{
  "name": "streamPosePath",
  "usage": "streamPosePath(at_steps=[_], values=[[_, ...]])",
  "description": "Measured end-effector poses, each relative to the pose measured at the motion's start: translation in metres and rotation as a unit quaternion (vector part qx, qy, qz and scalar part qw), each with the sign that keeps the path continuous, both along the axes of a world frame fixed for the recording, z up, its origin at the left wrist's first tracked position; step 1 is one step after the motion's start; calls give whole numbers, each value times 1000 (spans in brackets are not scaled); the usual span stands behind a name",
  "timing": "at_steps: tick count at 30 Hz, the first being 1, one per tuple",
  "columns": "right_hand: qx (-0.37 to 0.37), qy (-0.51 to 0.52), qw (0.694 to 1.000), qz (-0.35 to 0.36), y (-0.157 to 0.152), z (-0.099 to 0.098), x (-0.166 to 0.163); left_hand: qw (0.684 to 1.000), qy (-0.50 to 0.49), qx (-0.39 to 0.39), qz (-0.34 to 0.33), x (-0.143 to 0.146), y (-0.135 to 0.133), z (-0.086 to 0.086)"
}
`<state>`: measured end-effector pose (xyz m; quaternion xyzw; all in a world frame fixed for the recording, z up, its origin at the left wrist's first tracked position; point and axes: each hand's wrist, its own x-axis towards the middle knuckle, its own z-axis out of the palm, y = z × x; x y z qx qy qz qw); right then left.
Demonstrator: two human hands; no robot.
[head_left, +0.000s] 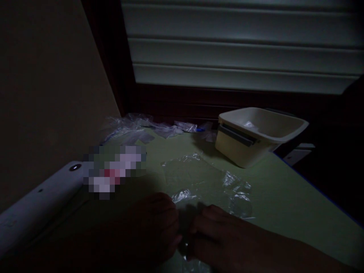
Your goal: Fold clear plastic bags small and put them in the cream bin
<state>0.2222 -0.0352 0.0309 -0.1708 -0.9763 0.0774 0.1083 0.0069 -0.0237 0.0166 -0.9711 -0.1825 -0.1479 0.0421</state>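
In dim light, a thin clear plastic bag [190, 172] lies on the pale green tabletop [273, 185], crinkled and shiny along its edges. My left hand [159, 225] is closed at the near side of it, fingers curled inward. Close beside it on the right, my right hand [214, 235] is also closed, its fingertips facing the left ones. Small glints of clear plastic show between the two hands and just below them, so both appear to grip the film. The exact hold of the fingertips is hidden in shadow.
A cream plastic bin [241, 149] with a grey handle stands at the back right, clear plastic inside it. Crumpled clear bags [167, 129] line the table's back edge. At left lie a long white device [48, 199] and a blurred-out item [116, 170]. A slatted shutter [241, 49] is behind.
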Motion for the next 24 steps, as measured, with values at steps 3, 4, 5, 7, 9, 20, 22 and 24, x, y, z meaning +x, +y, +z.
streamPosePath(at_steps=[3,4,5,7,9,20,22,24], values=[[38,12,999,5,-3,-2,-1,1000,-9,4,-4,-1,0,-1],[48,16,999,6,-4,-3,-2,1000,-14,2,-4,-2,0,-2],[56,21,998,5,-4,-3,-3,1000,-14,0,-5,-2,0,-3],[58,18,998,10,-5,-3,-4,1000,-17,-1,-3,-3,0,-5],[45,2,999,16,-4,-1,-6,1000,-20,3,1,-4,0,-5],[57,34,997,33,0,-8,-6,1000,-7,-5,11,-4,0,-2],[69,40,996,34,1,-7,-7,1000,2,-6,13,-4,0,-3],[67,51,996,33,1,-6,-9,1000,21,-13,7,-4,1,-3]])
